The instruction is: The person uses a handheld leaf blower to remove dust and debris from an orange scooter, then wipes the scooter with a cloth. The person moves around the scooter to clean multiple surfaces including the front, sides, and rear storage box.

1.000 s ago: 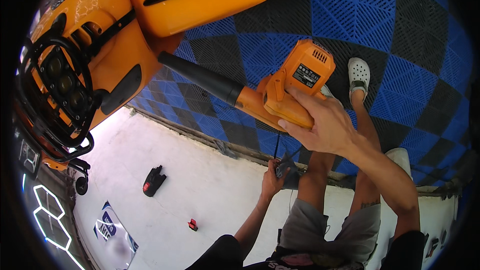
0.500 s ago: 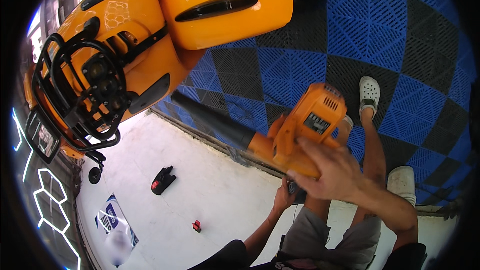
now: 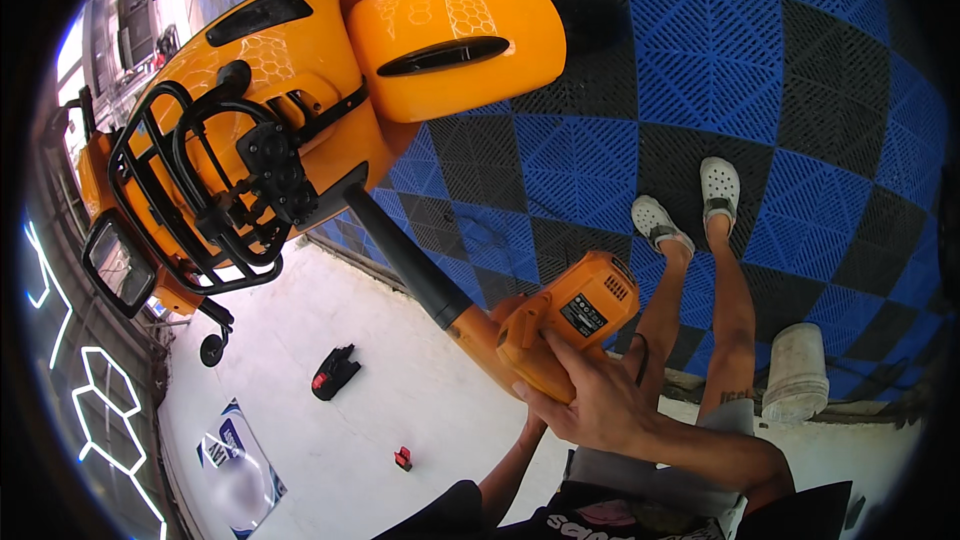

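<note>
Uncovering left shoe (image 3: pixel 658 220): orange blower (image 3: pixel 530 322)

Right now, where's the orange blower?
In the head view, the orange blower is just below centre, in the right hand, its black nozzle pointing up and left toward the orange scooter.

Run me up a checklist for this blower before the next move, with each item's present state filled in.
1. Right hand gripping the orange blower: ok.
2. Left hand placed safely: cannot tell; it is mostly hidden behind the blower and right hand.
3. Black nozzle clear of the orange scooter: cannot tell; its tip overlaps the scooter in this view.
4. Feet in white clogs on the blue and black floor tiles: ok.
5. White bucket apart from the right leg: ok.
6. Blower motor off: cannot tell.
</note>
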A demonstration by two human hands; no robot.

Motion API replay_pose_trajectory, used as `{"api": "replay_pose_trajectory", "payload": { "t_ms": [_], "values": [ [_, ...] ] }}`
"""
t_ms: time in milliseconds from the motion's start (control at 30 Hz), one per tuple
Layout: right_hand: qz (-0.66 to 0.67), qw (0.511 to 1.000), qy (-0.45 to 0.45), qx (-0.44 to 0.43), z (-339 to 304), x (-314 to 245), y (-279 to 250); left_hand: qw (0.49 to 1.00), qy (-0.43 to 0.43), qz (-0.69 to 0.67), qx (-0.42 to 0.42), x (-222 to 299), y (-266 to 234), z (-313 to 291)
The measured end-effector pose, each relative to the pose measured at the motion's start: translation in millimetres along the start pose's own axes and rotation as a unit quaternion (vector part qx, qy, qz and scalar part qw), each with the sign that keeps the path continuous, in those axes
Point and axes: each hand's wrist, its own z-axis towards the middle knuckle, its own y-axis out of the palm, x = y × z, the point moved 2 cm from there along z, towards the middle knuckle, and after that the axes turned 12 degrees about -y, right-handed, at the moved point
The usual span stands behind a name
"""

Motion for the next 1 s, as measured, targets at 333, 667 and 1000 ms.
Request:
{"api": "replay_pose_trajectory", "payload": {
  "t_ms": [333, 667, 1000],
  "values": [
    [0.098, 0.994, 0.038, 0.000, -19.3, -21.6, 40.7, 1.000, -0.002, 0.009, 0.007, 1.1, -15.2, -9.6],
    [0.141, 0.984, -0.029, 0.106, 0.9, -27.1, 46.8, 1.000, 0.000, 0.013, 0.011, 0.6, -25.0, -12.7],
    [0.103, 0.989, -0.035, 0.104, -4.5, -35.8, 26.0, 1.000, 0.015, 0.018, 0.021, -7.4, -30.6, -12.4]
  ]
}}
